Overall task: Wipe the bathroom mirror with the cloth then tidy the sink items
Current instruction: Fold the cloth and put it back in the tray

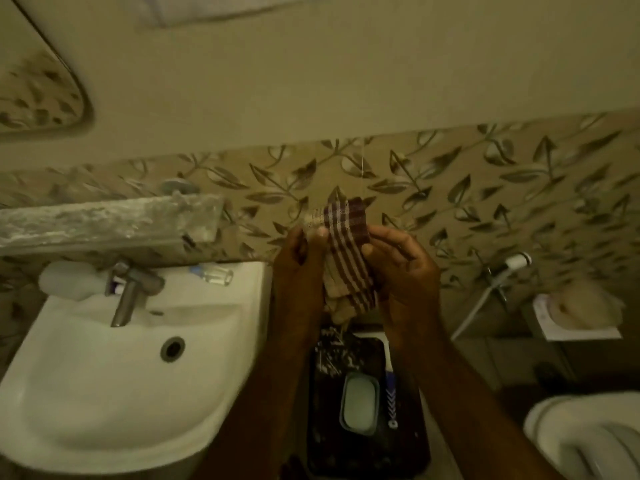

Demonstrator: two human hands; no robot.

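A maroon and cream striped cloth [348, 251] is bunched between both hands, held up in front of the leaf-patterned wall tiles to the right of the sink. My left hand [299, 268] grips its left side and my right hand [403, 271] grips its right side. The mirror [38, 91] shows only as a corner at the upper left. The white sink [214, 341] lies at the lower left, with a steel tap [130, 292], a white bottle [69, 280] and a small clear bottle [214, 273] on its back ledge.
A stone shelf [104, 220] juts out above the tap. Below my hands a dark tray [329, 410] holds a soap dish [360, 401] and a toothbrush [391, 400]. At the right are a spray hose [498, 282], a paper holder [578, 315] and a toilet [588, 441].
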